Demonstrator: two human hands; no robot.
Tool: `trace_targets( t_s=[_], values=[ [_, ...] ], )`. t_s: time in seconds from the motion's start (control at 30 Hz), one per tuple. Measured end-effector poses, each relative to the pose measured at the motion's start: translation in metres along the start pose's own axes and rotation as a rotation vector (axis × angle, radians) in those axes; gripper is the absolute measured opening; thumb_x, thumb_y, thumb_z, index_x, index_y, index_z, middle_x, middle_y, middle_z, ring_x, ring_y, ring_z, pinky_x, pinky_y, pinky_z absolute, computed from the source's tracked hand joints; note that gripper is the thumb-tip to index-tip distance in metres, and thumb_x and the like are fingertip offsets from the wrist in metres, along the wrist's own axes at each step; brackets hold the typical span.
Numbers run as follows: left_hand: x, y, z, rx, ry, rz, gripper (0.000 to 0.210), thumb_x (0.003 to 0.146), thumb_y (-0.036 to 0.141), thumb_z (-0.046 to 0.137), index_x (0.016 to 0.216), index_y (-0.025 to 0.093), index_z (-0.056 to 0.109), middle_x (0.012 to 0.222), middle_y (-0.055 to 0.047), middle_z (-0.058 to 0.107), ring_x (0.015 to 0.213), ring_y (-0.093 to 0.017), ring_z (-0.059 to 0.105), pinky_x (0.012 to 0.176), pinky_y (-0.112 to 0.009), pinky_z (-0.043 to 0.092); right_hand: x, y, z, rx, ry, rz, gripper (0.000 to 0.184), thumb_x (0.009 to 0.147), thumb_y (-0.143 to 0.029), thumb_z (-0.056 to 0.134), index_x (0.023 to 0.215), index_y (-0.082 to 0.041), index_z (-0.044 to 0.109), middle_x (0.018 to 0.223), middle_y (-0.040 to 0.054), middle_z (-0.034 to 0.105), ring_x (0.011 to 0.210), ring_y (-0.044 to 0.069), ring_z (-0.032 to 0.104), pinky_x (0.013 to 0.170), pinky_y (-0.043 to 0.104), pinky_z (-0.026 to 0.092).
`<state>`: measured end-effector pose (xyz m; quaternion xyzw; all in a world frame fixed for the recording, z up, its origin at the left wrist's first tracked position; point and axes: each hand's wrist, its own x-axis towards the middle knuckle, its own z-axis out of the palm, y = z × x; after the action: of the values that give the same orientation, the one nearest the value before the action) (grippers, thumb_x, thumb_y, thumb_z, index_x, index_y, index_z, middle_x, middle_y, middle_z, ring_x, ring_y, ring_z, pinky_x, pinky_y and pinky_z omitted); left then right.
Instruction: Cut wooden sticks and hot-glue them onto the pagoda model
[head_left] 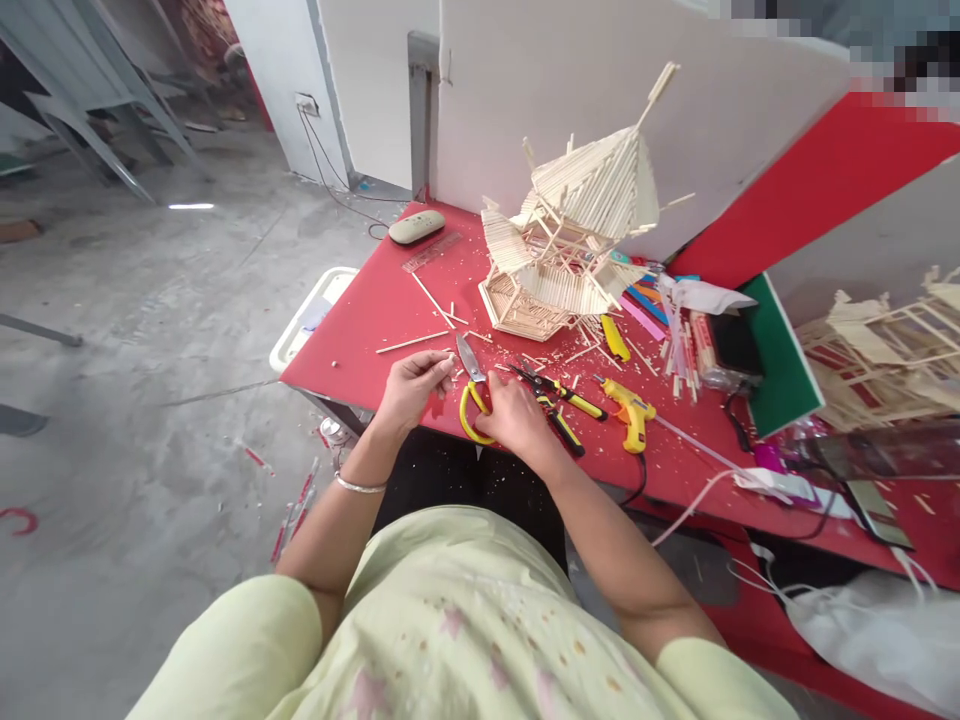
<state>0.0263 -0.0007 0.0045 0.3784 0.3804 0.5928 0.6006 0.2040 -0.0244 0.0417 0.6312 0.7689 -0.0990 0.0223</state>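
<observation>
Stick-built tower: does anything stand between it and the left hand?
Yes: the scissors, held by the right hand, point in just beside the left hand, toward the tower, and loose sticks lie on the red table between.

The scissors have grey metal blades and yellow handles. They sit in the right grip, over the near edge of the red worktop, with the blades pointing away from the body and slightly left. One rounded handle loop shows plainly; fingers cover part of the rest. The blades look close together, though any narrow gap is too small to tell. A tiny pale bit shows at the fingertips of the left grip, mostly hidden, just left of the blades; its full shape cannot be made out.
</observation>
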Motion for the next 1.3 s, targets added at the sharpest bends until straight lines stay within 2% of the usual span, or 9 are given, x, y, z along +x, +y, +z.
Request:
trace_targets(
  t_s=[0.17, 0.23, 0.37, 0.43, 0.53, 0.67, 0.93, 1.23, 1.3],
  values=[
    [0.004, -0.005, -0.001, -0.025, 0.000, -0.011, 0.038, 0.068, 0.041, 0.090, 0.089, 0.013, 0.074, 0.064, 0.000, 0.065, 0.054, -0.008, 0.058, 0.051, -0.020, 0.047, 0.001, 0.024, -0.015, 0.138, -0.034, 0.042, 0.066, 0.085, -0.043, 0.067, 0.145, -0.021, 0.048, 0.104, 0.0126, 0.075, 0.097, 0.033, 0.071, 0.082, 0.039, 0.051],
    [0.005, -0.008, 0.000, -0.022, 0.002, -0.015, 0.038, 0.067, 0.041, 0.090, 0.088, 0.014, 0.073, 0.064, 0.000, 0.065, 0.054, -0.008, 0.059, 0.051, -0.020, 0.047, -0.005, 0.033, -0.014, 0.208, 0.059, 0.011, 0.066, 0.088, -0.046, 0.065, 0.147, -0.025, 0.047, 0.111, 0.0109, 0.074, 0.102, 0.031, 0.070, 0.085, 0.038, 0.050],
    [0.006, -0.007, 0.003, 0.016, -0.010, 0.009, 0.036, 0.067, 0.040, 0.091, 0.086, 0.015, 0.073, 0.068, -0.001, 0.066, 0.056, -0.009, 0.059, 0.053, -0.021, 0.047, -0.021, 0.039, -0.008, 0.395, 0.238, -0.161, 0.084, 0.082, -0.056, 0.073, 0.151, -0.020, 0.041, 0.125, 0.0139, 0.068, 0.108, 0.031, 0.065, 0.091, 0.041, 0.051],
    [0.006, -0.003, 0.005, 0.057, -0.031, 0.047, 0.033, 0.069, 0.039, 0.090, 0.084, 0.016, 0.073, 0.068, 0.000, 0.066, 0.055, -0.008, 0.057, 0.053, -0.021, 0.046, -0.027, 0.039, -0.006, 0.425, 0.291, -0.212, 0.074, 0.083, -0.057, 0.072, 0.143, -0.020, 0.049, 0.122, 0.0126, 0.067, 0.107, 0.030, 0.063, 0.095, 0.043, 0.050],
    [0.005, 0.004, 0.007, 0.150, -0.114, 0.122, 0.025, 0.077, 0.038, 0.083, 0.082, 0.016, 0.073, 0.063, 0.001, 0.062, 0.054, -0.007, 0.052, 0.053, -0.021, 0.043, -0.034, 0.037, -0.005, 0.399, 0.353, -0.196, 0.057, 0.087, -0.056, 0.068, 0.133, -0.022, 0.059, 0.111, 0.0097, 0.068, 0.102, 0.028, 0.063, 0.093, 0.041, 0.050],
    [0.003, 0.010, 0.013, 0.286, -0.200, 0.215, 0.015, 0.083, 0.032, 0.076, 0.084, 0.017, 0.073, 0.064, 0.001, 0.061, 0.055, -0.008, 0.052, 0.054, -0.021, 0.043, -0.039, 0.037, -0.006, 0.370, 0.347, -0.148, 0.054, 0.090, -0.056, 0.066, 0.134, -0.027, 0.060, 0.103, 0.0067, 0.067, 0.089, 0.024, 0.066, 0.080, 0.034, 0.053],
    [0.002, 0.013, 0.026, 0.432, -0.183, 0.327, 0.006, 0.080, 0.024, 0.072, 0.079, 0.018, 0.073, 0.070, 0.000, 0.063, 0.059, -0.010, 0.056, 0.055, -0.022, 0.047, -0.045, 0.040, -0.004, 0.362, 0.356, -0.126, 0.050, 0.090, -0.056, 0.065, 0.130, -0.026, 0.064, 0.096, 0.0048, 0.069, 0.080, 0.021, 0.066, 0.076, 0.031, 0.051],
    [0.000, 0.011, 0.023, 0.575, -0.140, 0.418, 0.007, 0.083, 0.023, 0.071, 0.080, 0.020, 0.076, 0.073, 0.000, 0.062, 0.062, -0.011, 0.055, 0.057, -0.023, 0.045, -0.045, 0.036, -0.002, 0.323, 0.317, -0.127, 0.052, 0.093, -0.055, 0.061, 0.135, -0.023, 0.063, 0.109, 0.0101, 0.074, 0.095, 0.024, 0.071, 0.084, 0.032, 0.052],
    [-0.001, 0.010, 0.022, 0.594, -0.124, 0.426, 0.008, 0.085, 0.024, 0.071, 0.079, 0.020, 0.076, 0.074, -0.001, 0.063, 0.064, -0.011, 0.055, 0.059, -0.023, 0.045, -0.046, 0.035, -0.002, 0.303, 0.296, -0.120, 0.051, 0.095, -0.056, 0.059, 0.133, -0.023, 0.064, 0.106, 0.0095, 0.076, 0.095, 0.024, 0.072, 0.084, 0.031, 0.051]
  ],
)
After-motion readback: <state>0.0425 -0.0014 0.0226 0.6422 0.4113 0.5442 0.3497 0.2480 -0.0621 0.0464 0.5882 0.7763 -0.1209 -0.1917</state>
